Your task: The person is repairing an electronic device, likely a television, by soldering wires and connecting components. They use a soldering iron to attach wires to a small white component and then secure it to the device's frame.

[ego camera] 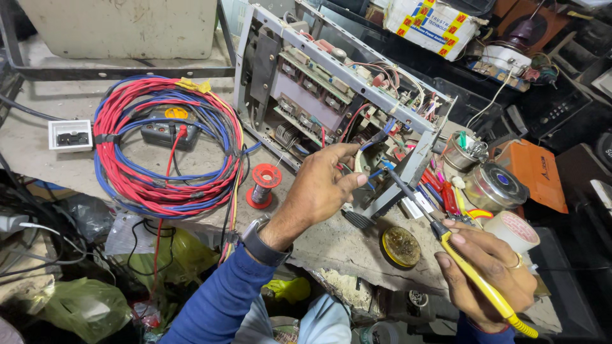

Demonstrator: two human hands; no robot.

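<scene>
My left hand [322, 188] reaches toward the open metal chassis [344, 83] of an electrical unit and pinches a thin wire at its lower front corner. My right hand [488, 271] grips a yellow-handled soldering iron [472, 271]. Its dark tip [390, 173] points up-left into the wiring beside my left fingers. Inside the chassis are circuit boards, components and red, blue and white wires. A round tin of brownish flux [401, 246] lies on the bench between my hands.
A large coil of red and blue cable [162, 146] lies at left around a dark multimeter [169, 132]. A red solder spool [263, 183] stands near the chassis. Tape rolls [517, 230], a metal tin, small tools and an orange box [535, 172] crowd the right.
</scene>
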